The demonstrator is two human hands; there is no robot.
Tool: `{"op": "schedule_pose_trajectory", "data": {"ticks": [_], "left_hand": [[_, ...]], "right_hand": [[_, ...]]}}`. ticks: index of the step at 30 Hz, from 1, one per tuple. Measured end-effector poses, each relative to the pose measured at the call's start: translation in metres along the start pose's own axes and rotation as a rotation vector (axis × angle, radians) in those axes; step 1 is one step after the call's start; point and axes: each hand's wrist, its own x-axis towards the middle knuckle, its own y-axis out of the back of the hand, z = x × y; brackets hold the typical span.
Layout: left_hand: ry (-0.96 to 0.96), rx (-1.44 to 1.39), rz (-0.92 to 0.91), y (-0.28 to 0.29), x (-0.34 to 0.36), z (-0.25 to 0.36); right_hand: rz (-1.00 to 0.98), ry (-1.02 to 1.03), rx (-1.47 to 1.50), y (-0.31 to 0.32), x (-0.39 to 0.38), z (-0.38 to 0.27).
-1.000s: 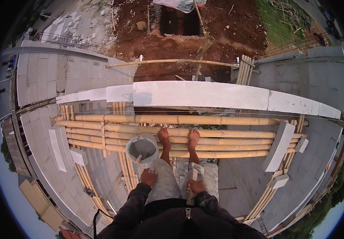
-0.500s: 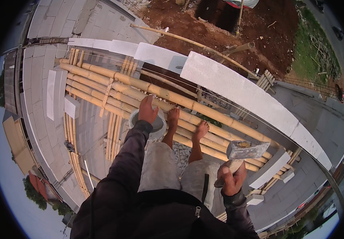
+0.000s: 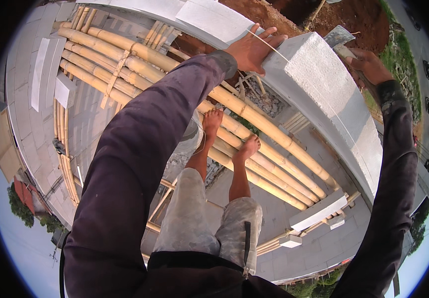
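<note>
My left hand, fingers spread, reaches to the pale block wall and lies by the end of a thick white block, next to a lower white block. A thin taut string passes across the fingers and along the blocks. Beyond the wall's far side, my right hand grips a hammer by its wooden handle; the mortar-smeared head points up and left. A bucket by my feet is mostly hidden behind my left arm.
My bare feet stand on a platform of bamboo poles. White blocks rest at its right end and others at the left. Gravel shows below through gaps. Red soil and a grassy strip lie past the wall.
My left hand has moved from above the bucket up to the wall, its fingers spreading. My right hand has carried the hammer up and forward to the wall's far side. The view has shifted.
</note>
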Motion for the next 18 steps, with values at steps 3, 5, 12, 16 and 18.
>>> {"op": "schedule_pose_trajectory", "data": {"ticks": [3,5,12,16,18], "left_hand": [[-0.049,0.048,0.044,-0.01,0.0,-0.003],[-0.062,0.079,0.051,-0.013,0.002,-0.004],[-0.003,0.092,0.042,-0.016,0.004,-0.001],[-0.014,0.109,0.084,-0.018,0.003,-0.002],[-0.022,0.091,0.095,-0.019,0.002,-0.003]], "right_hand": [[0.073,0.182,-0.076,-0.015,0.047,0.026],[0.092,0.33,-0.15,-0.017,0.06,0.04],[0.122,0.206,-0.215,-0.017,0.063,0.031],[0.005,0.278,-0.24,-0.03,0.05,0.024],[-0.004,0.193,0.075,-0.034,0.049,0.024]]}}
